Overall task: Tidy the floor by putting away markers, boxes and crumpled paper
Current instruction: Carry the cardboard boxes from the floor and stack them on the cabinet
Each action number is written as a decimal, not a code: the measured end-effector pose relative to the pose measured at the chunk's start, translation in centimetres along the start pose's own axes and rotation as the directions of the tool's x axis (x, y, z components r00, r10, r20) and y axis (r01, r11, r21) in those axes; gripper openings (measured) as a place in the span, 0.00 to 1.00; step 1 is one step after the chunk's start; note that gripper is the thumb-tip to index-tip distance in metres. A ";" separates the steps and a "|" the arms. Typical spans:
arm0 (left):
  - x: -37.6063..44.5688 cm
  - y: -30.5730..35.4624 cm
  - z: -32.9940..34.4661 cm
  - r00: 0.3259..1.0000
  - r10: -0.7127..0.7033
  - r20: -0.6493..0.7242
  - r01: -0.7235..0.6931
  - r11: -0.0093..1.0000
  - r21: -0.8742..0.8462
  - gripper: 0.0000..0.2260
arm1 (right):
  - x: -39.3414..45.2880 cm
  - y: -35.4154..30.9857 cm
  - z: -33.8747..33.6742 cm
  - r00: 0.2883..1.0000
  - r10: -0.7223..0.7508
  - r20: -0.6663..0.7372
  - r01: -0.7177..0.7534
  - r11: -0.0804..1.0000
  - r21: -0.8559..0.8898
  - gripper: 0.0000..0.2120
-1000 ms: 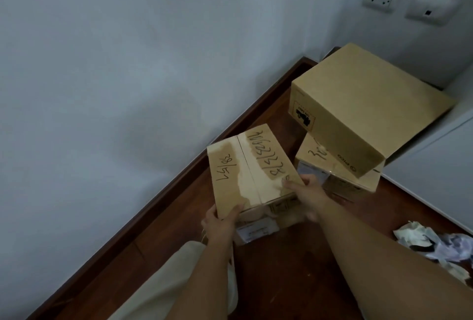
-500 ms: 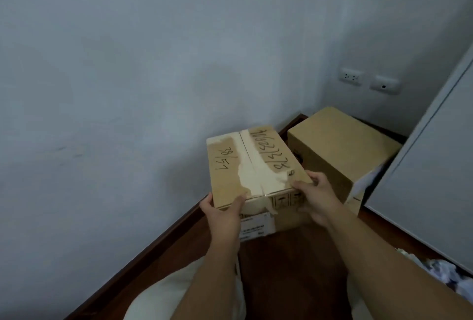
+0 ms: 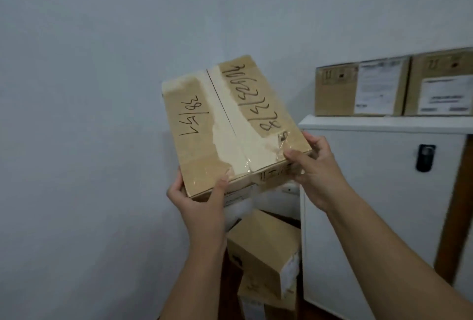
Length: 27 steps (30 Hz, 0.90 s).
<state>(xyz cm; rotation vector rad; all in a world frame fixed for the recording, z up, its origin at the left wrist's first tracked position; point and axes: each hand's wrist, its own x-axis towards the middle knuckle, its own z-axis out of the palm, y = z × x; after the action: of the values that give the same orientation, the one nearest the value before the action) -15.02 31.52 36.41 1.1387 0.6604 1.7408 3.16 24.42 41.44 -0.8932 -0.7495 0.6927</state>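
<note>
Both hands, left hand (image 3: 202, 199) and right hand (image 3: 316, 168), have raised the taped box (image 3: 230, 125) from near the floor to about the height of the white cabinet (image 3: 371, 191) top, apparently tilted slightly; floor boxes (image 3: 266, 248) now lie below the hands.

Held box (image 3: 230, 125) before the wall (image 3: 89, 89), cabinet (image 3: 371, 191) to its right, two boxes (image 3: 358, 89) on the cabinet

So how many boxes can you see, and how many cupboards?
Boxes held in the hands: 1, the taped box with writing on it.
Boxes on top of the white cupboard: 2.
Boxes low down by the wall: 2, one stacked on another.
Cupboards: 1.
Total: 5 boxes, 1 cupboard, 6 things.
</note>
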 end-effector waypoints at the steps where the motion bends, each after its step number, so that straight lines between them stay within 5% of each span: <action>1: -0.2 1.3 2.2 0.999 0.031 0.043 -0.030 0.999 -0.033 0.34 | -0.1 -2.8 -0.9 0.998 -0.061 -0.011 0.061 0.998 0.007 0.20; 7: -2.8 7.1 14.6 0.955 0.112 0.274 -0.046 0.971 -0.236 0.37 | -2.5 -16.5 -6.7 0.935 -0.332 -0.127 0.325 0.943 -0.074 0.22; 13: -7.1 11.5 26.4 0.851 0.095 0.516 0.111 0.929 -0.353 0.39 | -6.2 -27.2 -13.3 0.829 -0.512 -0.226 0.461 0.853 -0.244 0.25; 21: -10.9 14.1 40.8 0.563 0.142 0.814 0.146 0.953 -0.267 0.38 | -8.6 -38.4 -23.7 0.764 -0.603 -0.230 0.403 0.724 -0.559 0.38; 27: -12.4 12.2 49.6 0.407 0.161 0.899 -0.062 0.987 -0.148 0.36 | -6.2 -43.7 -30.8 0.753 -0.574 -0.322 0.204 0.668 -0.715 0.42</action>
<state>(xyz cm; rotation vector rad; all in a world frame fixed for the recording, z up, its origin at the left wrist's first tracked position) 26.61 12.76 62.36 1.8503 -0.2116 0.9295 33.76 -13.25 64.64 -1.4126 -0.6496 -0.2777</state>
